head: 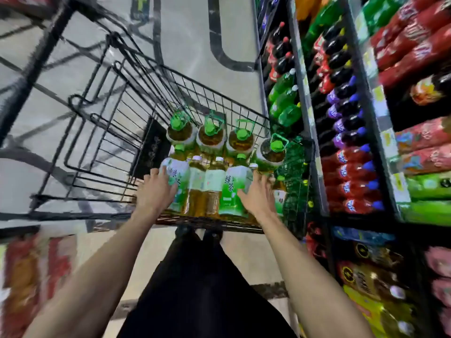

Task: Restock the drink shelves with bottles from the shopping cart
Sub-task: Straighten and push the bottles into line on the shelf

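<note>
Item: green tea bottles (pixel 214 181), row of 4, at near edge of shopping cart (pixel 210 222). Long axes run fwd, caps away from person. L hand (pixel 156 191) on leftmost, R hand (pixel 256 196) on rightmost; fingers spread, both equally near. Drink shelves (pixel 303 93) to R.

You have bright, even store light, with pale glare washing over the glossy floor (pixel 190 32). Motion blur smears the shelves (pixel 366 118) and every edge of the frame. The wide lens bends the cart (pixel 117 132) wires. The bottles (pixel 214 181) at centre look sharpest.
</note>
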